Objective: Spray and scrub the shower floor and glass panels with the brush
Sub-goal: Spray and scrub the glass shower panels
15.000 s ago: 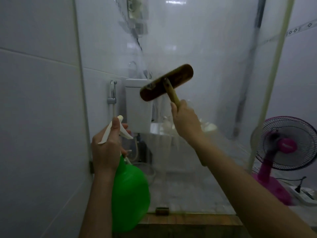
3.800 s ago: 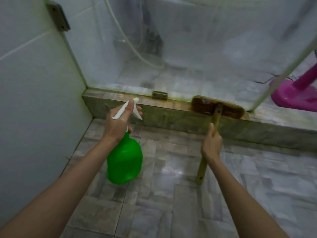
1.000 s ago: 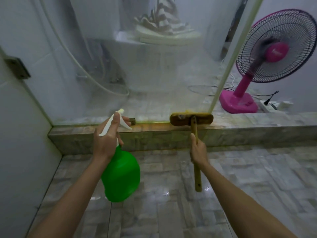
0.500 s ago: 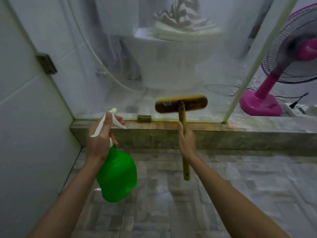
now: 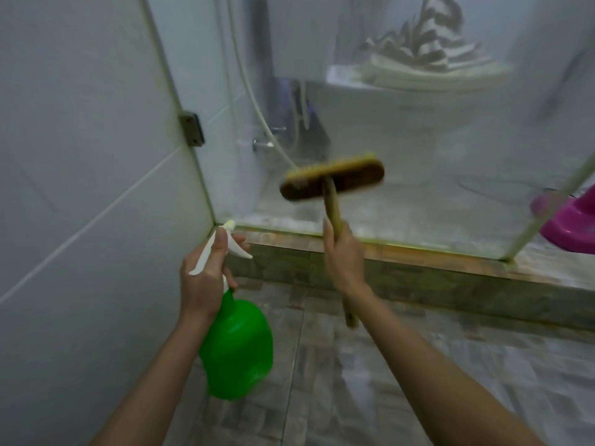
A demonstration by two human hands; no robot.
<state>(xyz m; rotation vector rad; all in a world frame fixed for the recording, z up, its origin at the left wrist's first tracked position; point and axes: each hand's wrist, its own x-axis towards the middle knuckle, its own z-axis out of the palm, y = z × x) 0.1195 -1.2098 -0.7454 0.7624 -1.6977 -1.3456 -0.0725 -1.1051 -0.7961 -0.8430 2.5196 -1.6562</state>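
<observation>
My right hand point(image 5: 343, 255) grips the wooden handle of a scrub brush point(image 5: 331, 180). The brush's brown head is raised against the lower part of the glass panel point(image 5: 418, 130), bristles towards the glass, and it is blurred by motion. My left hand point(image 5: 206, 278) holds the white trigger head of a green spray bottle point(image 5: 236, 349), which hangs below the hand near the left wall. The nozzle points at the bottom left corner of the glass. The grey tiled shower floor point(image 5: 402, 375) lies under both arms.
A white tiled wall point(image 5: 80, 188) stands close on the left, with a metal hinge point(image 5: 192, 128) on the glass edge. A stone kerb point(image 5: 434, 272) runs under the glass. Behind the glass are a toilet, a hose and folded striped cloth. A pink fan base point(image 5: 570, 223) sits at right.
The brush has risen from the kerb up onto the glass and shifted left. The view has swung left, so the fan has slid towards the right edge. The bottle stays in my left hand.
</observation>
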